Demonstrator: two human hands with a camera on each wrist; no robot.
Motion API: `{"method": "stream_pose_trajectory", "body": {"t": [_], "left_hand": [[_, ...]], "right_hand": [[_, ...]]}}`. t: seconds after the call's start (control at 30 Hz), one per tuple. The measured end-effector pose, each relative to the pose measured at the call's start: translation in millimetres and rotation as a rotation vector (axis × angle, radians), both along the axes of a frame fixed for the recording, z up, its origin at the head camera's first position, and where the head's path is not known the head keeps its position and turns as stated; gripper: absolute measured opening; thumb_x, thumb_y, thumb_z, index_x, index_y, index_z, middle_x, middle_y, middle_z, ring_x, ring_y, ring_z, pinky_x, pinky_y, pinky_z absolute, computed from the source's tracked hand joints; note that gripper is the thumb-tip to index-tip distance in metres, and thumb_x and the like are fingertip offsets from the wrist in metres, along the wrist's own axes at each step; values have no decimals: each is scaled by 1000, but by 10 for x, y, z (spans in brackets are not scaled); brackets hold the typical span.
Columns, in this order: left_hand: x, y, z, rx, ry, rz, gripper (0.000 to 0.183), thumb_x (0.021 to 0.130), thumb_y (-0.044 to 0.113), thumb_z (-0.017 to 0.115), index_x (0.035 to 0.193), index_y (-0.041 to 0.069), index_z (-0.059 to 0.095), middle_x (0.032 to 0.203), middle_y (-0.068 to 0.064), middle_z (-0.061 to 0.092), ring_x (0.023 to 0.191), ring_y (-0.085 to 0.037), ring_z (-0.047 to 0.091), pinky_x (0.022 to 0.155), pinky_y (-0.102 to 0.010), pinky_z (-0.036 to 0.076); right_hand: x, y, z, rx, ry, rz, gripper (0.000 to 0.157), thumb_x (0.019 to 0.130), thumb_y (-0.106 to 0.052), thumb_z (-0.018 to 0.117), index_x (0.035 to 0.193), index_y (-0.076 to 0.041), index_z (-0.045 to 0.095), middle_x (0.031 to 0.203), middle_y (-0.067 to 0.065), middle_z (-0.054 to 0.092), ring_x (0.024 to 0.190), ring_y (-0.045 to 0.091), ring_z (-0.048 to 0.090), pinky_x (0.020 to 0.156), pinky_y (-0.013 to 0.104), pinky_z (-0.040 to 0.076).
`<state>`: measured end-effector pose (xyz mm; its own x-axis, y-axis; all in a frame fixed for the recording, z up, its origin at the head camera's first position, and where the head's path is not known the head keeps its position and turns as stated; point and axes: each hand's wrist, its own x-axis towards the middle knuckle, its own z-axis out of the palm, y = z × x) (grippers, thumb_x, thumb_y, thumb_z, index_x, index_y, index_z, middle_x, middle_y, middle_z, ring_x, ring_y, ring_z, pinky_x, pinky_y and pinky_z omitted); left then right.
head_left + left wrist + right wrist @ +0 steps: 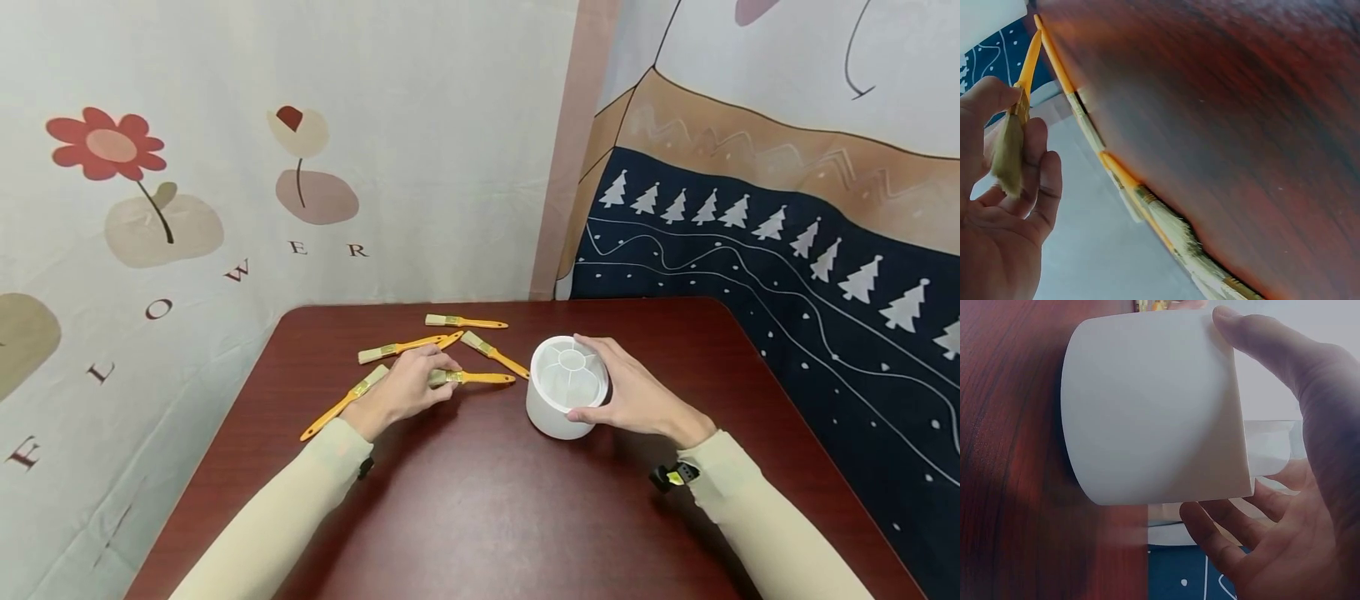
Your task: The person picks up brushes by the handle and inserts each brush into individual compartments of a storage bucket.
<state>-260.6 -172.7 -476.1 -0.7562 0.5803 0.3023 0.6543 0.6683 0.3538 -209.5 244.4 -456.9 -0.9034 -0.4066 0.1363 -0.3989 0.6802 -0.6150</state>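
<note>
Reddish-brown table (480, 508) fills lower frame; at centre, left hand (408, 385) pinches a paintbrush (486, 378), right hand (637, 392) grips a white compartmented holder (557, 417).

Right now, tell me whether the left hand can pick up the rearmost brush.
Probably not while the left hand pinches another brush, though nothing upright seems to block the rearmost brush.

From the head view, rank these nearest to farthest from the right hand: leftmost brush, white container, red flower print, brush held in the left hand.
1. White container: in the grip of the right hand.
2. Held brush: in the left hand, left of the container.
3. Leftmost brush: beside the left wrist.
4. Red flower print: upper left backdrop.
</note>
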Motion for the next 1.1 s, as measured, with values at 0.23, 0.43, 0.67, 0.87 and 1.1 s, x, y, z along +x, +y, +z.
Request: {"method": "stream_pose_trajectory", "body": {"t": [0.23, 0.43, 0.67, 0.87, 1.1], "left_hand": [[50, 36, 56, 68, 44, -21, 19, 99, 13, 90, 117, 8, 86, 109, -7, 80, 88, -17, 69, 79, -33, 63], [65, 76, 105, 165, 134, -47, 19, 94, 8, 92, 112, 5, 84, 103, -9, 80, 82, -17, 65, 72, -30, 57], [98, 129, 205, 289, 265, -66, 19, 90, 7, 93, 108, 6, 85, 100, -7, 77, 81, -17, 62, 70, -31, 54], [144, 171, 284, 372, 288, -57, 25, 89, 7, 93, 112, 7, 83, 105, -5, 81, 93, -20, 76, 79, -35, 60], [201, 239, 419, 482, 262, -44, 26, 90, 9, 94, 113, 10, 82, 109, -3, 83, 100, -19, 79, 85, -22, 54]], "right_hand": [[9, -14, -8, 0, 16, -4, 123, 85, -58, 104, 180, -15, 38, 168, 12, 56, 147, 34, 62, 122, 66, 58], [7, -28, -5, 8, 41, -12, 123, 84, -57, 104, 179, -14, 39, 166, 11, 57, 145, 32, 63, 121, 64, 59], [10, -44, -8, 5, 48, -17, 124, 83, -57, 105, 178, -11, 40, 165, 13, 58, 144, 34, 64, 121, 64, 58], [7, -58, -16, 14, 40, -26, 124, 83, -57, 105, 179, -14, 40, 166, 12, 57, 144, 32, 64, 121, 62, 59], [8, -83, -7, 12, 30, -32, 123, 84, -57, 105, 179, -13, 40, 166, 12, 57, 145, 33, 64, 120, 64, 60]]}}
